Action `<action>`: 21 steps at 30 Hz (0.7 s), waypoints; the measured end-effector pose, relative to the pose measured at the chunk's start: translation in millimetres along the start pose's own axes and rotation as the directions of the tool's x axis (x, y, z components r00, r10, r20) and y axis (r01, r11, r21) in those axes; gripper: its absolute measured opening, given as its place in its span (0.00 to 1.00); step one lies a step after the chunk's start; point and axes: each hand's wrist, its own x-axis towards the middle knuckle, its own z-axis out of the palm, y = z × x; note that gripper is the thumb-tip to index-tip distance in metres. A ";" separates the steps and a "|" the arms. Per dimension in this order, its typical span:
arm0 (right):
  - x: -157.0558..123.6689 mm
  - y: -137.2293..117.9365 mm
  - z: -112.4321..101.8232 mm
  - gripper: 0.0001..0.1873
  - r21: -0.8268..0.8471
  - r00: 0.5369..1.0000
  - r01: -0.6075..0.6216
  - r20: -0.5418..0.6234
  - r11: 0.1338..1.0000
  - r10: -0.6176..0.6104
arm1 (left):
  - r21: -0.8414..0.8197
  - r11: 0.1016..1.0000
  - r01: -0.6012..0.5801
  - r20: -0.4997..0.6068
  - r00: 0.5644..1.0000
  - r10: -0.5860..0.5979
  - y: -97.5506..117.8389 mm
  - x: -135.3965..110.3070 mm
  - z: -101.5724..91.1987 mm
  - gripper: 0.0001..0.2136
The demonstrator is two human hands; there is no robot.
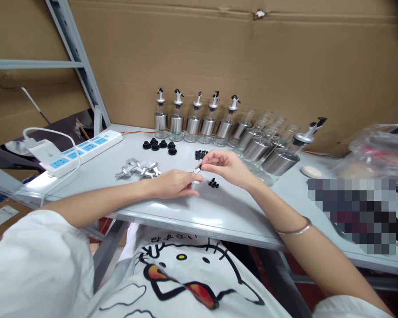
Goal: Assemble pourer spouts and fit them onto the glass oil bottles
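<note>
Small black plug (200,167), pinched at your right fingertips (205,165).
Your right hand (230,170) meets the left hand (174,183), closed around a silver spout (197,171), plug just right of it; spare plugs (213,182) lie on the table (219,212) beneath.

Free passage: the bare front strip of the grey table (219,212), from its near edge to mid-table. There the left hand (174,183) grips a small silver part (196,172) and the right hand (227,168) pinches a tiny black plug (200,167). Obstacles left: a pile of silver metal spouts (137,169), a white power strip with blue sockets (82,152). Obstacles behind: black round stoppers (159,145), then a row of upright glass-and-steel dispenser bottles (192,126) against the brown cardboard wall (252,66). Obstacles right: mostly uncapped bottles (268,148), a crumpled clear plastic bag (381,150).
</note>
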 end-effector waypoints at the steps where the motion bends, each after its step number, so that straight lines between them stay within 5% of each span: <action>1: 0.1 0.5 0.1 0.13 0.007 1.000 0.005 0.006 1.000 -0.005 | 0.001 1.000 -0.006 -0.007 1.000 0.006 0.0 0.1 0.1 0.18; 15: 1.8 6.3 -1.2 0.12 0.092 0.997 -0.022 0.073 0.996 0.015 | -0.013 1.000 -0.025 -0.015 1.000 0.024 -0.1 -0.9 0.7 0.16; 21: 2.1 4.9 0.3 0.11 0.075 0.997 0.062 -0.054 0.995 -0.058 | -0.006 1.000 -0.015 -0.006 1.000 0.015 1.3 -0.9 0.1 0.14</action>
